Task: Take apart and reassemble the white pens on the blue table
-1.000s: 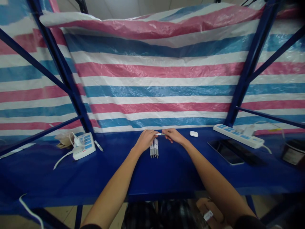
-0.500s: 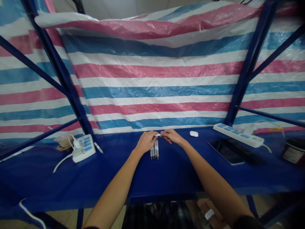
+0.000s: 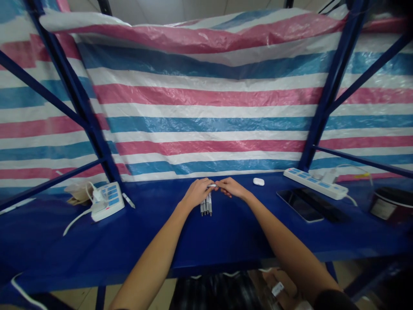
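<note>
Over the back part of the blue table, my left hand [image 3: 197, 192] and my right hand [image 3: 231, 187] meet with closed fingers. Between them they grip a slim white pen [image 3: 212, 185], held roughly level. Only a short middle piece of it shows; its ends are hidden in my fingers. Right under my left hand, several grey-and-white pens [image 3: 206, 207] lie side by side, dark tips towards me. My left hand covers their far ends, and I cannot tell whether it touches them.
On the blue table [image 3: 155, 245] a white power strip [image 3: 111, 202] and a white marker-like stick [image 3: 128, 200] lie left. Rightwards are a small white case [image 3: 258, 181], a phone [image 3: 300, 206], another power strip [image 3: 316, 184] and a dark tub [image 3: 392, 204]. Striped sheeting [image 3: 209, 125] hangs behind.
The camera view has shifted slightly, so the scene sits a little further left. Both hands keep hold of the white pen in about the same place, now tilted a little.
</note>
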Demonstrator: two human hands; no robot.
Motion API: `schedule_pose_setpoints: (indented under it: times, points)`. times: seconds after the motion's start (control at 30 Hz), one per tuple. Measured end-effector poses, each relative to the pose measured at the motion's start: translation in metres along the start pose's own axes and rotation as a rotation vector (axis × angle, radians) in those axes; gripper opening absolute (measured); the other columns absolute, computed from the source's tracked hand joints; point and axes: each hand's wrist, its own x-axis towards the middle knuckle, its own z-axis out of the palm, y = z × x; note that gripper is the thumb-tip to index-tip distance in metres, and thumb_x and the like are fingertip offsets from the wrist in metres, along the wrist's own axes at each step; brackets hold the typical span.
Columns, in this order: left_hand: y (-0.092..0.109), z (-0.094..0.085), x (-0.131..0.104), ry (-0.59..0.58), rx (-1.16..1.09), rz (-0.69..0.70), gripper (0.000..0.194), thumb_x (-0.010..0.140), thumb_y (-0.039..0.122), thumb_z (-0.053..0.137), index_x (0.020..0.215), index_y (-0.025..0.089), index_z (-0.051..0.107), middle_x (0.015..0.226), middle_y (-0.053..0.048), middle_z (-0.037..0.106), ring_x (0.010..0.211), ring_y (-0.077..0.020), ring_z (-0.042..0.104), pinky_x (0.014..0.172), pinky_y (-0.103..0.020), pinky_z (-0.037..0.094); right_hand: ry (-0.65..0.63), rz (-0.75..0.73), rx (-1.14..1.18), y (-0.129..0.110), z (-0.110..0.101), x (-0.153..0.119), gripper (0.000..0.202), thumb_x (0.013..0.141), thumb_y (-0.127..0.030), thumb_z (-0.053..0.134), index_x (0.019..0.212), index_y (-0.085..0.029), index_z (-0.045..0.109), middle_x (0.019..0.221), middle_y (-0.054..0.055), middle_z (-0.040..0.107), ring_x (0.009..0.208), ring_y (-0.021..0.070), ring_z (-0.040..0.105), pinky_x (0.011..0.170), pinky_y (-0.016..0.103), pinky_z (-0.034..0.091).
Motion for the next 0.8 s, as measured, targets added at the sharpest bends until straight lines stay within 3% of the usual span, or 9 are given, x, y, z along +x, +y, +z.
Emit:
schedule_pose_setpoints:
  times: [0.8]
  points:
    - [0.001,-0.002,0.003,0.018,-0.048,0.01,0.017,0.1,0.026,0.054,0.105,0.02,0.069,0.095,-0.005,0.068,0.088,-0.0187,0.064,0.077,-0.028,0.048,0.005,0.011,-0.035,-0.015,-0.004,-0.005,0.053,0.091,-0.063,0.058,0.082,-0.012,0.07,0.048,-0.006,0.039,0.039,0.0076,0.035,0.037,0.021,0.03]
